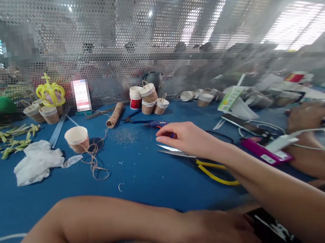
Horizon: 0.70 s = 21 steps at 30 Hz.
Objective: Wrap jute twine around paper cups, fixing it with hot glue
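Bare right hand (183, 136) above yellow-handled metal scissors (199, 160); bare left hand (220, 231) at edge of blue flat tabletop (146, 177).

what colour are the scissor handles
The scissor handles are yellow, showing best in the head view.

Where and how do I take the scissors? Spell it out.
Best by the yellow handles, I'd say, from the near right side: the scissors lie with parted blades pointing left, and the handles bow outward, leaving finger room.
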### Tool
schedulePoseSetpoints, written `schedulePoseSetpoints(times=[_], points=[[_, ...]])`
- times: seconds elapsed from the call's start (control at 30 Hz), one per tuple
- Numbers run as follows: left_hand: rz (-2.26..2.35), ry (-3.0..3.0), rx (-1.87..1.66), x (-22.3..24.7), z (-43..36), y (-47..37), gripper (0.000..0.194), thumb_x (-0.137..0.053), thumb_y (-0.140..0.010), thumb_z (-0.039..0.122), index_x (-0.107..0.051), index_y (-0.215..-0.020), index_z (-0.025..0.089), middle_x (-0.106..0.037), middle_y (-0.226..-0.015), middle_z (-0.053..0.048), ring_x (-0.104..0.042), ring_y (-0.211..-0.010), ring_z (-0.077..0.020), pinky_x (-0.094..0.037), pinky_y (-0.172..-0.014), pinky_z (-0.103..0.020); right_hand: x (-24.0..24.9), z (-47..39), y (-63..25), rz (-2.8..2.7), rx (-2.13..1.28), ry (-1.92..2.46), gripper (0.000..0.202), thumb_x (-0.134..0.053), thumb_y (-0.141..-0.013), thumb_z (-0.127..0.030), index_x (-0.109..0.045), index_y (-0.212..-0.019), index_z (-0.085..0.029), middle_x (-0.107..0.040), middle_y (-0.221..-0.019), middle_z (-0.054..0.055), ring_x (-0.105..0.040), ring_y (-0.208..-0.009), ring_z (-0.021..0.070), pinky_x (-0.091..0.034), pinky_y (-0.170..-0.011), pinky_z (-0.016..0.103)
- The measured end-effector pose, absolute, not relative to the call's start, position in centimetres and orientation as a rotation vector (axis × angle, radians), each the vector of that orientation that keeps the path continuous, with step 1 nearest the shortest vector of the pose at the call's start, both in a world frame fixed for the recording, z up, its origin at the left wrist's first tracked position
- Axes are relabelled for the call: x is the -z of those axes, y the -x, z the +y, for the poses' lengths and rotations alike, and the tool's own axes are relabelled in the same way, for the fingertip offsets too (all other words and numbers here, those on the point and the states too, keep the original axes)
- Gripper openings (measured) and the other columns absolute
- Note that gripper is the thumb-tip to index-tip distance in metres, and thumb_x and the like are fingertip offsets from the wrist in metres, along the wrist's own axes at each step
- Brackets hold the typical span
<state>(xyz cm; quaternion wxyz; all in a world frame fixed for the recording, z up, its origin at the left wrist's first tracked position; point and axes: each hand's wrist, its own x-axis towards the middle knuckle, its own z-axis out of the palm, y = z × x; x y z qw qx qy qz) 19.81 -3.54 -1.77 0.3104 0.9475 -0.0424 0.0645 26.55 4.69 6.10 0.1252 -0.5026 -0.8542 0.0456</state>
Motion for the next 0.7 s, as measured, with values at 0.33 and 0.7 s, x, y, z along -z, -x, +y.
schedulePoseSetpoints(times=[0.33, 0.7], points=[[0.788, -2.790, -0.342, 1.6, -2.4, -6.2, 0.021, -0.035, -0.085, 0.019, -0.049, -0.070, 0.016, -0.058, -0.068, -0.004, -0.054, -0.063, -0.0163, -0.047, -0.058, -0.028, 0.0, 5.3, -29.7, -2.614, 0.167, 1.939, 0.028, -0.056, -0.078, -0.031, -0.059, -0.100, -0.013, -0.061, -0.097, 0.014, -0.057, -0.093, 0.0256, -0.044, -0.073, 0.032], [1.153, -2.424, -0.447, 1.8, -2.2, -2.0, 0.014, -0.043, -0.081, 0.017, -0.049, -0.068, 0.016, -0.054, -0.067, -0.001, -0.049, -0.061, -0.0118, -0.045, -0.057, -0.023, 0.8, 5.9, -30.3, -2.589, 0.378, 1.971, 0.024, -0.044, -0.085, -0.027, -0.062, -0.094, -0.013, -0.061, -0.090, 0.013, -0.056, -0.087, 0.0244, -0.042, -0.070, 0.032]])
